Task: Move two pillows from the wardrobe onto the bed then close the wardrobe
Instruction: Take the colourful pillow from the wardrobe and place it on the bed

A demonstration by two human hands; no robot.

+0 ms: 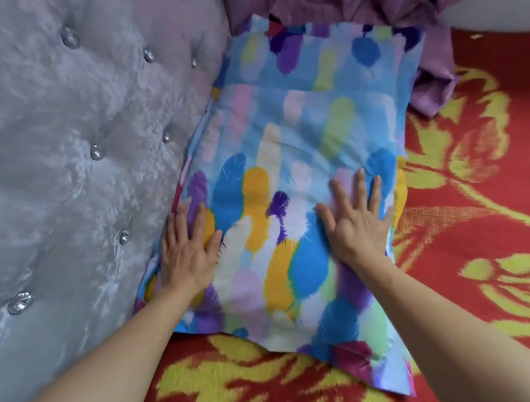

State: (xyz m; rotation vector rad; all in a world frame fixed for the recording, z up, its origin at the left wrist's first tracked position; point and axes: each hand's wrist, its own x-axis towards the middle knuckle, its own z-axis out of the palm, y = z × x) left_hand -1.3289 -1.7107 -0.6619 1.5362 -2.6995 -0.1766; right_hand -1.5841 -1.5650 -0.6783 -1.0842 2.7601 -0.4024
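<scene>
Clearly the feather-print pillow (pixel 290 184) is soft and light: it lies flat on the red-and-yellow bedspread (pixel 481 203), its long edge against the grey tufted headboard (pixel 69 151). Both the left hand (pixel 187 255) and right hand (pixel 356 221) press it with fingers spread flat, gripping nothing. Lifting it would go best by pinching its loose cover edges or scooping beneath.

— Where's the pillow (pixel 291 177)?
— On the bed (pixel 480 219), headboard (pixel 69 151) touching its left edge, cloth (pixel 354 3) bunched behind it.
— And the hands?
— Left hand (pixel 185 254) and right hand (pixel 356 221) lie flat on the pillow.
</scene>
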